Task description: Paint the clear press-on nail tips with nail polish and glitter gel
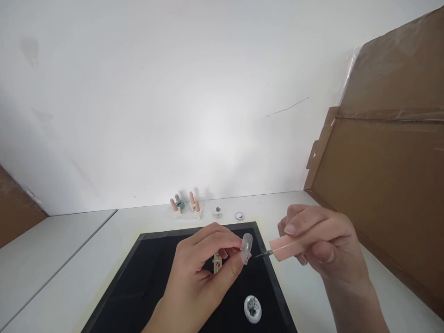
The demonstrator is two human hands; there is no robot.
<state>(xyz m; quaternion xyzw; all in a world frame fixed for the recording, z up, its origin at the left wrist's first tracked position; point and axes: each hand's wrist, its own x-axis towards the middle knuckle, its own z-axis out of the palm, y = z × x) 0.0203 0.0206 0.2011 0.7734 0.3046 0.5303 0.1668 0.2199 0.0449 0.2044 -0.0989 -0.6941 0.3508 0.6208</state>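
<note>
White table (104,240) bearing a black mat (145,277), small polish bottles (185,206) (grouped by the wall), two tiny pots (218,212), and leaning cardboard (391,194).

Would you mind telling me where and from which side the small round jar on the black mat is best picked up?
Grip the round jar across its sides, coming straight down from above. It sits low and flat on the black mat with its wide top facing up and open space around it. The left hand, holding a clear nail tip, and the right hand with the brush cap are both above it, so approach from the near side.
</note>
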